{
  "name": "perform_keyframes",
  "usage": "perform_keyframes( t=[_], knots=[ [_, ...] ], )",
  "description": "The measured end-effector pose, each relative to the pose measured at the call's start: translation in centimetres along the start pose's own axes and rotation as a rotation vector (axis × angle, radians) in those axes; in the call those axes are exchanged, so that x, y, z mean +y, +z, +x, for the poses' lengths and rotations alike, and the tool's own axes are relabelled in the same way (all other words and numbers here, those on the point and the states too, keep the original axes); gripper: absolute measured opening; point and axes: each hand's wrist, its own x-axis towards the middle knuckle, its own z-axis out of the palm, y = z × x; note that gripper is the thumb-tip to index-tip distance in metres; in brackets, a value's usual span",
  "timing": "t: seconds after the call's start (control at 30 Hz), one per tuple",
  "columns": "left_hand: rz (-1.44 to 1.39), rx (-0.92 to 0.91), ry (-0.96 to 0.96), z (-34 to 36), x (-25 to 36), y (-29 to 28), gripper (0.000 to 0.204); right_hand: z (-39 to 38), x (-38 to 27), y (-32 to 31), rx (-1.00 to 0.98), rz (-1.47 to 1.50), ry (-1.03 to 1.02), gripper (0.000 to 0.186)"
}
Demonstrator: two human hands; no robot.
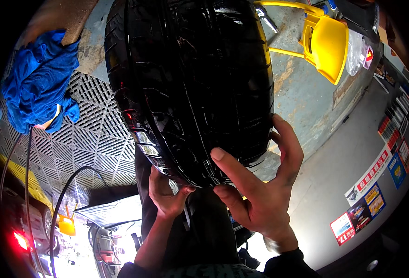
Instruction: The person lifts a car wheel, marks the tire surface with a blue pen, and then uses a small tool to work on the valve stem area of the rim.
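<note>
A large black tire with glossy, wet-looking tread fills the upper middle of the view. My left hand grips its lower left edge from beneath, fingers curled against the rubber and partly hidden. My right hand holds the lower right of the tire: the index fingertip rests on the tread, the thumb sits at the lower edge, and other fingers reach the right side. My dark-clothed legs show below the tire.
Blue cloths lie left on grid floor tiles. Yellow plastic chairs stand upper right and lower left. Hoses loop at left, near a vehicle with a red light. Signs line the right.
</note>
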Motion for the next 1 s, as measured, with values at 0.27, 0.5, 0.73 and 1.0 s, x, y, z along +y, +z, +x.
perform_keyframes(
  t=[0.27, 0.5, 0.73, 1.0],
  knots=[
    [-0.020, -0.002, -0.015, 0.2, 0.4, 0.0, 0.092, 0.2, 0.0, 0.1, 0.006, -0.007, -0.006, 0.040],
    [0.051, -0.008, 0.078, 0.9, 0.6, -0.3, 0.094, 0.8, 1.2, 0.4, 0.137, 0.184, -0.064, 0.052],
    [0.067, 0.056, 0.059, 3.1, 3.6, 0.4, 0.102, -4.5, 6.4, 3.8, 0.244, 0.655, 0.236, 0.072],
    [0.194, 0.027, 0.125, 12.3, 13.2, 5.2, 0.095, -2.0, 6.3, 1.9, 0.321, 0.595, 0.276, 0.068]
  ],
)
